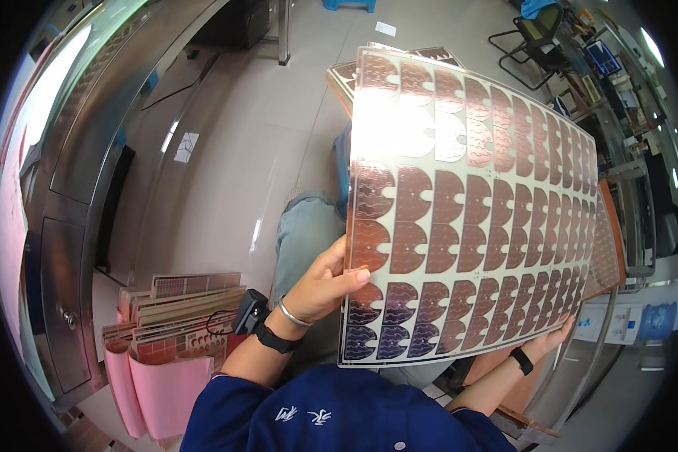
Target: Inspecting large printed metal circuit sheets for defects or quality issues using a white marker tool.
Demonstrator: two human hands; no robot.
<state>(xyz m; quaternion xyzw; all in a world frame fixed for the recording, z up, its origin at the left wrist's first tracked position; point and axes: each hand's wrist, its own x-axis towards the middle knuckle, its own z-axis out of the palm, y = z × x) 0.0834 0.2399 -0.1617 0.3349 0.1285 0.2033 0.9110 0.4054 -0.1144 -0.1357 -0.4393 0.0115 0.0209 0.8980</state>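
A large, flat, thin panel (448, 275) with rows of copper-coloured rounded shapes on a pale ground stands tilted before me. It looks like an uncut circuit-board panel. Light glares off its upper left part. My left hand (330, 277) grips its left edge, thumb on the front face and fingers mostly hidden. At the lower right edge, my right hand (554, 339) holds the same panel, with most of its fingers out of sight behind it. Behind its top edge, more patterned panels (438, 55) show in part.
To my lower left stand several upright panels (196, 285) beside pink sheets (169, 392). A metal cabinet (64, 294) lines the left side. Another patterned panel (606, 245) leans at the right, near a metal frame (606, 331). A chair (539, 34) and a cluttered bench are farther off.
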